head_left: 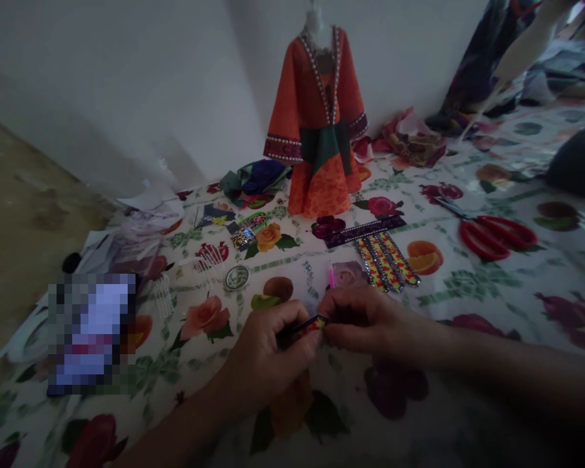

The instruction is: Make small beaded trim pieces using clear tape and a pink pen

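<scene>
A short piece of dark patterned trim [316, 323] with yellow and red on it is held low over the table. My left hand [273, 348] pinches it between thumb and fingers. At its right end, the closed fingertips of my right hand [365, 320] meet it; whether they hold anything finer there is too dim to see. Just beyond my right hand lie several yellow-and-red strips [386, 263] with beaded edges. A dark purple beaded band [365, 231] crosses above them. Behind these stands a small dress form in an orange and green dress [322, 130] with pearl-like edging.
Red-handled scissors [497, 235] lie at the right, blades partly open. A blurred-out phone-like device [92, 331] is at the left, near clear plastic bags [149, 227]. Bead strands [207, 263] and a round tin-like disc [237, 278] rest on the fruit-print tablecloth [175, 403]. Fabric scraps [412, 140] lie along the wall.
</scene>
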{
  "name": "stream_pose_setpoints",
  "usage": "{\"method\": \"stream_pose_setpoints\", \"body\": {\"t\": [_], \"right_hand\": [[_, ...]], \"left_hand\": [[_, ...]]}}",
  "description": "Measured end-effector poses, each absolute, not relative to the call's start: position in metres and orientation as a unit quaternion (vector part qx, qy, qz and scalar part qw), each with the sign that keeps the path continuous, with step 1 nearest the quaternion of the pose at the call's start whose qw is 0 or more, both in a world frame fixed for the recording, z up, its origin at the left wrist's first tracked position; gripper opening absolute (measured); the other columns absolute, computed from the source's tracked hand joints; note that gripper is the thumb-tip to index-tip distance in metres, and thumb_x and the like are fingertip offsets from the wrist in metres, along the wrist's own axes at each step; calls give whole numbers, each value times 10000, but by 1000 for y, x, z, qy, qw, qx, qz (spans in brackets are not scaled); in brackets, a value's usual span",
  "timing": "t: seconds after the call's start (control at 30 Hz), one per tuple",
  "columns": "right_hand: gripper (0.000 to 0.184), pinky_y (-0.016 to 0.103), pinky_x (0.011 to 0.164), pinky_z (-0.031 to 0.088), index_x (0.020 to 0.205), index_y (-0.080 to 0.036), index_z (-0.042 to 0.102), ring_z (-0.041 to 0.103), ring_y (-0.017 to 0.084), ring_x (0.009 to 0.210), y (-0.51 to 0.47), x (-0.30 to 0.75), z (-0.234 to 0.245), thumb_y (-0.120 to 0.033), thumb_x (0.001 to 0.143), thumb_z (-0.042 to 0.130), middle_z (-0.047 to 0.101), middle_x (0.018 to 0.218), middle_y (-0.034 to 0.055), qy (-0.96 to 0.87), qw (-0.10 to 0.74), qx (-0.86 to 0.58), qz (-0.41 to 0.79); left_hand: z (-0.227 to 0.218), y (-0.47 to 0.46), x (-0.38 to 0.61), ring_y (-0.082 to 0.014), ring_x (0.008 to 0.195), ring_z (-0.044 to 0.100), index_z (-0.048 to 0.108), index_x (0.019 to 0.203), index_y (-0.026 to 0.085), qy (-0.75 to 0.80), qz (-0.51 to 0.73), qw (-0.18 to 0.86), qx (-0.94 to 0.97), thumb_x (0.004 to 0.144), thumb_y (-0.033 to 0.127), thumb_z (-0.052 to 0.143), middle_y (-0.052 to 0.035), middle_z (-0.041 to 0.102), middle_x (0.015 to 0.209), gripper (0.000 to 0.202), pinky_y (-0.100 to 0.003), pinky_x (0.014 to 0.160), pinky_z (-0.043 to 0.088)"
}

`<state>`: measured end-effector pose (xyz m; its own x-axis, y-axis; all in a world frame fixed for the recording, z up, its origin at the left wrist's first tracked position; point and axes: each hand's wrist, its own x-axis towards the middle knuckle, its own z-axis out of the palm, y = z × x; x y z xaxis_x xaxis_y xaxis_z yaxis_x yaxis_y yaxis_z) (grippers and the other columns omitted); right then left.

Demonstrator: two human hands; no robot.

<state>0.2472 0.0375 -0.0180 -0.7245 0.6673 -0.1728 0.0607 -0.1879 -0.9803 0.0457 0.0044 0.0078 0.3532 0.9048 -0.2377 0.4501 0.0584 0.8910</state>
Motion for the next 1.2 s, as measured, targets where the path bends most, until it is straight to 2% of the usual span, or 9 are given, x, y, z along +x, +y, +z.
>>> {"method": "stream_pose_setpoints", "body": {"t": [0.27,0.43,0.67,0.77,0.9,1.07,1.2], "right_hand": [[95,204,525,333,844,-156,613,437,88,620,34,244,-18,-235,895,622,517,700,-30,-621,217,-334,676],[118,206,525,327,871,-156,598,425,85,617,38,249,-17,-264,906,628,501,702,-36,-609,214,-333,688],[170,234,546,347,845,-176,611,487,104,616,53,259,-9,-325,884,681,594,705,-8,-565,242,-337,714],[135,243,536,337,832,-203,631,463,104,596,59,264,-10,-318,888,676,569,683,-19,-553,254,-341,717],[110,272,589,401,820,-241,636,487,127,617,64,269,-10,-318,872,694,567,683,-15,-544,282,-347,710],[132,291,631,444,809,-233,643,511,140,632,67,273,-6,-342,868,689,578,694,-2,-553,285,-358,696],[103,259,617,435,827,-233,654,516,121,625,68,275,-7,-313,851,714,601,696,-12,-535,304,-360,701]], "left_hand": [[7,1,46,-85,530,312,432,629,184,539,216,503,640,804,239,536,67,349,573,210,-220,465,222],[12,5,43,-90,539,338,469,630,177,542,214,496,644,810,261,540,58,380,578,211,-223,478,239],[16,12,32,-103,507,488,542,705,178,543,217,561,586,844,335,565,39,527,560,211,-220,490,320],[17,15,26,-86,486,509,570,708,169,535,240,590,556,833,312,597,39,566,557,192,-198,487,356],[16,18,18,-71,508,539,601,695,165,507,277,610,542,855,269,607,34,614,586,191,-176,519,413],[15,23,10,-73,535,571,645,707,175,502,293,603,547,885,237,599,29,649,594,194,-172,571,456],[14,28,7,-79,554,596,673,723,172,500,285,598,558,885,226,597,12,682,615,188,-170,579,470]]}}
